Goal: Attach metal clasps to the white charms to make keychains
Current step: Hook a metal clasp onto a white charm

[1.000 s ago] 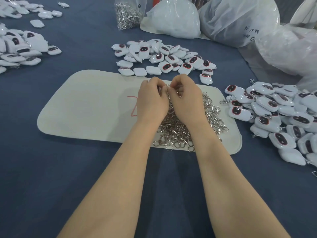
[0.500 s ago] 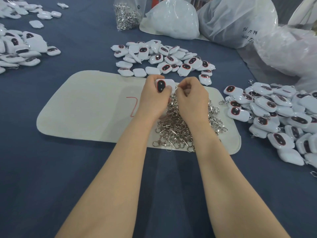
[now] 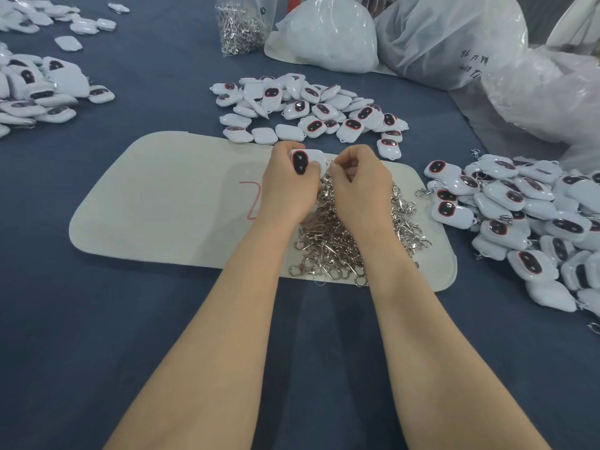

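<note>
Head view: the blue table [image 3: 130,319] fills the scene, with at least three big pale plastic bags [image 3: 451,37] at the far right. In the middle lies one white mat [image 3: 168,203]. The loose charms are too many to count. They make three main heaps, one at the right [image 3: 519,216], one just beyond the mat [image 3: 308,108] and one at the left [image 3: 32,89]. One heap of metal clasps [image 3: 350,241] rests on the right part of the mat, under the wrists, and one clear bag of clasps [image 3: 240,24] stands far away. The left hand [image 3: 289,190] grips one white charm [image 3: 306,160] at the far edge of the mat. Its dark window faces up, with the long axis running near to far. The right hand [image 3: 360,186] is just to the right of it, fingers curled and pinching at the charm's right end, probably on one clasp. That piece is too small to see surely. I judge the joining happens there, between the two hands.
</note>
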Demonstrator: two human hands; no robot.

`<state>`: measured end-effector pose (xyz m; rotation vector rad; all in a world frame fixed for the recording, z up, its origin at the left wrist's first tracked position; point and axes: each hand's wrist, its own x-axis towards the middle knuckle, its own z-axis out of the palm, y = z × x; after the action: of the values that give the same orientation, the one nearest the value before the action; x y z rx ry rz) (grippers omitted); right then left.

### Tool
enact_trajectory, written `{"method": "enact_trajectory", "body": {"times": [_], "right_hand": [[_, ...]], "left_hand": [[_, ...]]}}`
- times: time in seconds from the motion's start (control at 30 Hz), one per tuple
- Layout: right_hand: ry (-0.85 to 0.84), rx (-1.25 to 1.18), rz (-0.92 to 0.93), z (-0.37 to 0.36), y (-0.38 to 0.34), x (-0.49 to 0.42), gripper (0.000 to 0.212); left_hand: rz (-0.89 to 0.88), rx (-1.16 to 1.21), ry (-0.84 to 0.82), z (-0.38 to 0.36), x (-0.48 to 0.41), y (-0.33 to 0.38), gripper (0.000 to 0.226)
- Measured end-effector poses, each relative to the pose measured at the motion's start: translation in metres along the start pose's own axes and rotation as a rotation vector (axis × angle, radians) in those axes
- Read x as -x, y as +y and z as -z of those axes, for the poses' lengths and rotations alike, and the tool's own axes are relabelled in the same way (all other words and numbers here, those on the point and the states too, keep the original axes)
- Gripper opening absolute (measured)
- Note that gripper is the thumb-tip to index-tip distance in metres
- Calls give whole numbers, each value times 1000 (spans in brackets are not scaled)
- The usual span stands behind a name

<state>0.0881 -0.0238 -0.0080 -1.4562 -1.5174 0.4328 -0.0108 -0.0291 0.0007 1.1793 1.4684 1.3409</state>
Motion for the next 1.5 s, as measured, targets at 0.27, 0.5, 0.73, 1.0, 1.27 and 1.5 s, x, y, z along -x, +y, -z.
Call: {"method": "enact_trajectory", "body": {"times": [0.27, 0.5, 0.73, 1.0, 1.27, 1.5], "right_hand": [[-40, 51, 55, -3, -5, 2, 12], [3, 30, -4, -2, -2, 1, 10], [-19, 37, 7, -3, -3, 1, 11], [-43, 68, 23, -4, -4, 2, 9], [-19, 45, -8, -4, -2, 2, 8], [-26, 43, -13, -5, -2, 3, 10]], "left_hand": [[-8, 15, 51, 1, -1, -2, 21], [-48, -5, 52, 0, 0, 1, 21], [-84, -29, 55, 1, 0, -1, 21], [-117, -67, 62, 1, -1, -3, 23], [-124, -113, 63, -1, 0, -3, 27], [-150, -158, 65, -2, 1, -3, 26]]}}
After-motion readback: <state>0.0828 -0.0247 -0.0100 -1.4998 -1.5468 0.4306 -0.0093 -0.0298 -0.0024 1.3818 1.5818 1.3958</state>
